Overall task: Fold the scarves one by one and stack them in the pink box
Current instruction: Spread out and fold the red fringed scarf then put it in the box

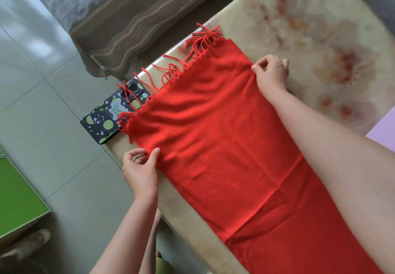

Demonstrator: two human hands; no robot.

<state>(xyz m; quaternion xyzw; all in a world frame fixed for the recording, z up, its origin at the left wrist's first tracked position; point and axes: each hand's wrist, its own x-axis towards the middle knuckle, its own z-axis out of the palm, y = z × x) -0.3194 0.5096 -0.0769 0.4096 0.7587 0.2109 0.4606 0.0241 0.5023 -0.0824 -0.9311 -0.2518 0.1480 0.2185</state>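
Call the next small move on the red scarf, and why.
Probably lift the fringed end and carry it back toward the body for a first fold. The red scarf lies flat along the table, and the left hand and right hand each pinch a side edge near that end, which trails over the phone.

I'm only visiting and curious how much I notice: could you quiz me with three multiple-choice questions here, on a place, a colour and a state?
1. Where is the phone? A on the floor; B at the table corner, partly under the scarf fringe; C in a hand.
2. The scarf's colour? A blue; B white; C red.
3. The left hand and right hand? A pinch the scarf's side edges; B lie flat; C hold the phone.
Key: B, fringe strands cross its case; C, plain red cloth; A, thumb and fingers close on cloth.
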